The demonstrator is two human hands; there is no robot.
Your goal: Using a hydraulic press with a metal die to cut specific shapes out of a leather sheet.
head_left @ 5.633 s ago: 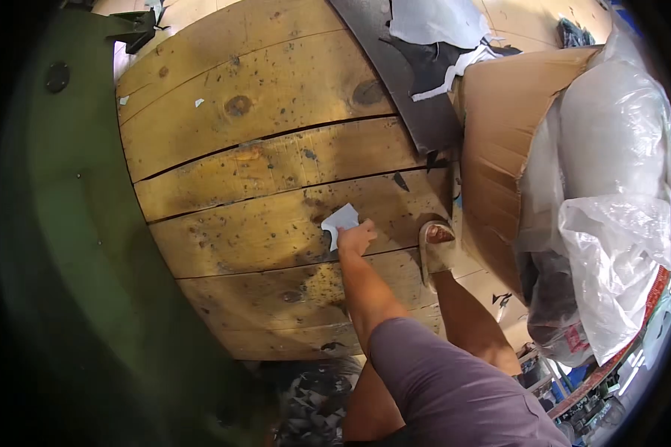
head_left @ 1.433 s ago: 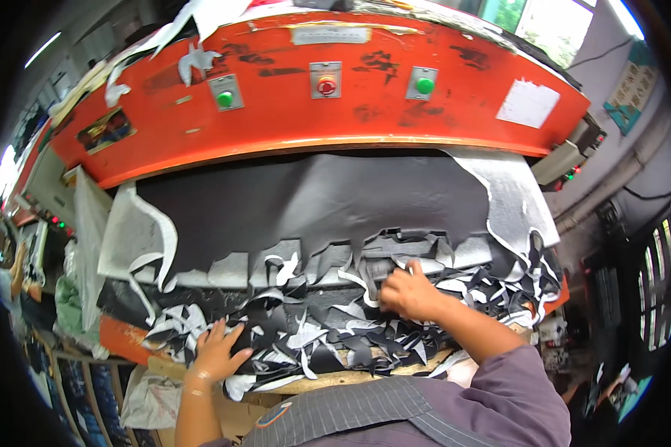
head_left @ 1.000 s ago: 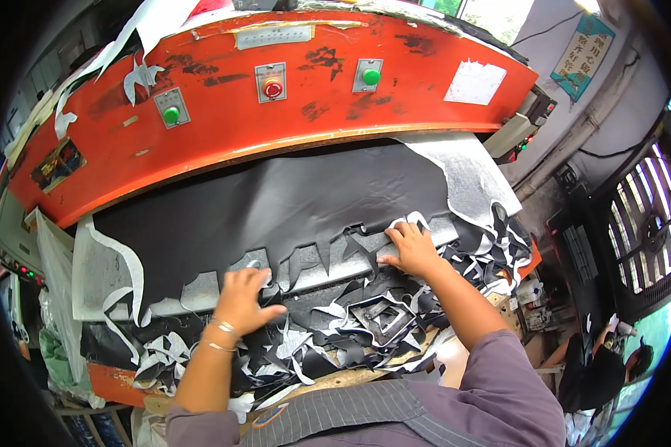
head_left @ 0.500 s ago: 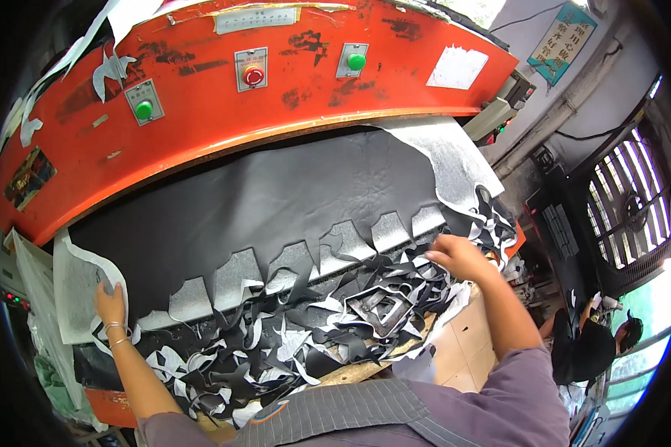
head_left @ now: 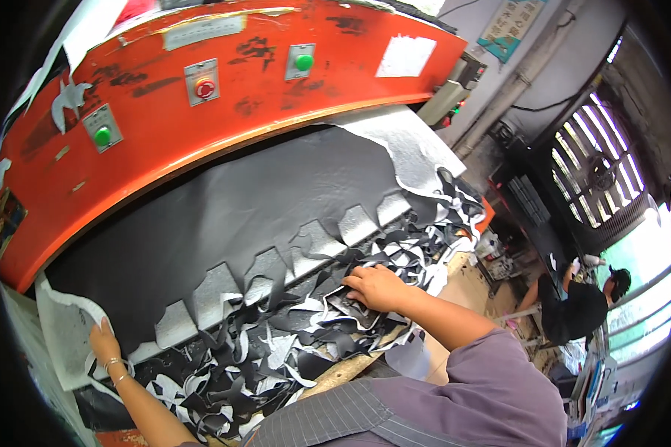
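A large black leather-like sheet (head_left: 231, 194) with a pale fuzzy backing lies under the front of the orange press. Notched cut-outs run along its near edge. At its left end, my left hand (head_left: 106, 344) is closed on the sheet's edge, where the pale side shows. My right hand (head_left: 376, 288) reaches over the scrap pile, its fingers curled over a metal cutting die (head_left: 343, 304), which the hand partly covers. Black and white offcuts (head_left: 279, 346) lie heaped around the die and along the near side of the sheet.
The orange press (head_left: 149, 97) spans the far side, with two green buttons and a red button (head_left: 204, 88). A wooden edge (head_left: 343, 378) borders the scraps in front of me. At the far right, another person (head_left: 574, 309) in black sits near a window.
My right hand has moved left and nearer to me, from above the scraps onto the cutting die. My left hand stays on the sheet's edge. The whole view has shifted.
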